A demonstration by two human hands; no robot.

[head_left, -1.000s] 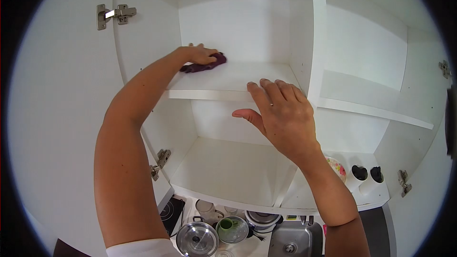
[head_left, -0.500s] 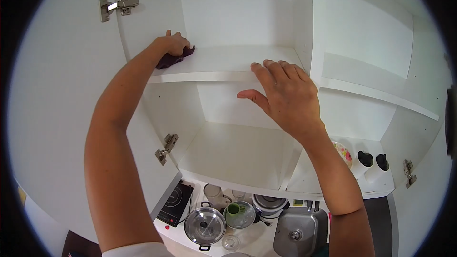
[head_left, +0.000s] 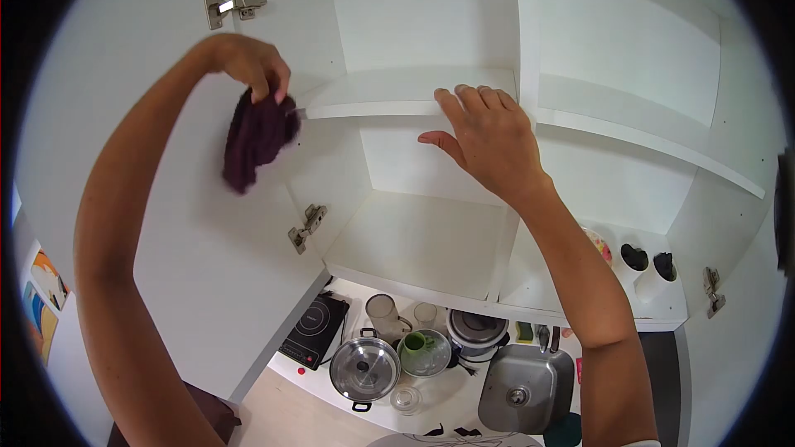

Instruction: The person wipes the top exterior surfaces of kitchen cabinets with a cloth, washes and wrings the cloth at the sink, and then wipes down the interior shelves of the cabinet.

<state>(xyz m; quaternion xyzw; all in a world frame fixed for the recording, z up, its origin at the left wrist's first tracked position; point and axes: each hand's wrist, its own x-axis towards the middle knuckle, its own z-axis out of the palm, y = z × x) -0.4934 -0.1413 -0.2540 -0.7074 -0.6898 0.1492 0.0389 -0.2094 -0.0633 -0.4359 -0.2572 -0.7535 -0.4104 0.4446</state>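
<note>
A dark purple cloth [head_left: 258, 134] hangs from the pinched fingers of my left hand [head_left: 251, 66], in front of the open left cabinet door [head_left: 207, 223] and just left of the upper shelf [head_left: 389, 91]. My right hand [head_left: 493, 136] rests its fingertips at the front edge of that shelf, near the vertical divider [head_left: 526, 50]. Its fingers are apart, the thumb points left, and it holds nothing.
Below the cabinet are an induction cooker [head_left: 315, 327], a lidded pot [head_left: 364, 368], a green cup [head_left: 415, 344], a glass pitcher [head_left: 383, 313], a rice cooker [head_left: 478, 329] and a sink [head_left: 527, 389]. White cylindrical containers [head_left: 656, 283] stand at the lower right shelf. Metal hinges [head_left: 308, 228] stick out.
My left hand has lifted the cloth off the upper shelf and moved left and out of the cabinet. My right hand stays at the shelf edge. The view has shifted, showing more of the counter.
</note>
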